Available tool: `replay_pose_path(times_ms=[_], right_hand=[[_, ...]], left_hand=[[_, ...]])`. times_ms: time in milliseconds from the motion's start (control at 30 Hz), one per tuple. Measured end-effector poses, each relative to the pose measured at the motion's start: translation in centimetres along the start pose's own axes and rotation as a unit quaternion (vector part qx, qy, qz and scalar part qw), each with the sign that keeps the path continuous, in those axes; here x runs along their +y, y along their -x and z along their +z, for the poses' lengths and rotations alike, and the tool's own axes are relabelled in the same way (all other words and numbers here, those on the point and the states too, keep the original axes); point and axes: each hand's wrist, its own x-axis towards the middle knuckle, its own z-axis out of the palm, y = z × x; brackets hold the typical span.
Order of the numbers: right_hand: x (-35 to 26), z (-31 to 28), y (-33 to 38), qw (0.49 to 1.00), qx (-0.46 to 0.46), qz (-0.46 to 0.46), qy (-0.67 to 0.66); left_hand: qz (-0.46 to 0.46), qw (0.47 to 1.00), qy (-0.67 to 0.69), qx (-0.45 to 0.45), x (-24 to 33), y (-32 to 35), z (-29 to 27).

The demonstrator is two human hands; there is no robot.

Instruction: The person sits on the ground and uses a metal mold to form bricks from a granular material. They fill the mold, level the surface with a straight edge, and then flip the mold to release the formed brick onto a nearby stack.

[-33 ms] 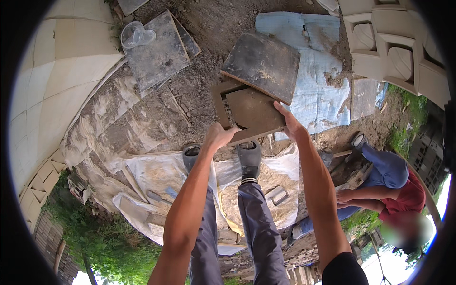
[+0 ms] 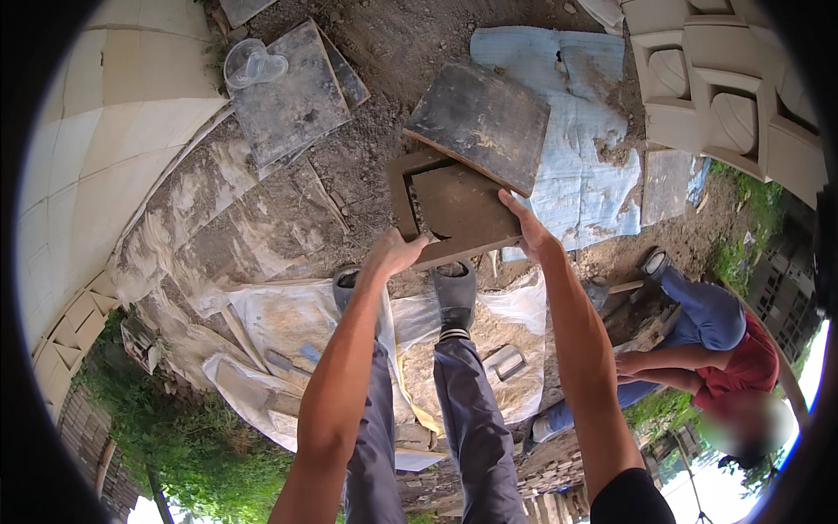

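With both hands I grip a square brown moulded block (image 2: 467, 203), which looks like damp clay or cement. It has an L-shaped border on its left and far sides and a dark curved gap near the close edge. My left hand (image 2: 394, 253) holds the near left corner, thumb on top. My right hand (image 2: 530, 229) grips the right side, thumb on the upper face and the other fingers mostly hidden. A dark square board (image 2: 480, 120) overlaps the block's far right part; whether it rests on the block I cannot tell.
A blue woven sheet (image 2: 576, 175) lies on the right. More boards (image 2: 292, 105) with a clear plastic container (image 2: 253, 65) are at far left. Pale moulded blocks (image 2: 733, 118) stand at far right. A crouching person (image 2: 707, 336) is at right. Plastic sheeting (image 2: 511, 306) lies by my feet.
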Motion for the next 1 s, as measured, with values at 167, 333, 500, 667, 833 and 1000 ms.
replay_pose_path(times_ms=[167, 333, 500, 667, 833, 1000], right_hand=[[-2.2, 2.3, 2.0, 0.996, 0.027, 0.060, -0.056], [-3.4, 4.2, 2.8, 0.977, 0.036, 0.122, -0.170], [-2.7, 5.7, 3.9, 0.972, -0.006, 0.129, -0.196], [-0.8, 9.1, 7.4, 0.984, -0.023, 0.157, -0.078], [2.8, 14.4, 11.6, 0.985, -0.014, 0.161, 0.053], [8.7, 26.9, 15.2, 0.974, -0.014, 0.131, 0.183]], left_hand=[[-0.002, 0.961, 0.271, -0.053, -3.9, -1.0, -1.7], [0.097, 0.810, 0.566, -0.118, -0.3, -2.7, -2.0], [0.079, 0.836, 0.539, -0.059, -0.3, -2.0, -2.1], [0.081, 0.751, 0.650, -0.084, -9.1, 1.7, 2.2], [0.054, 0.643, 0.764, -0.017, -16.8, 13.8, 4.8], [0.051, 0.532, 0.843, 0.057, -29.6, 18.7, 7.2]])
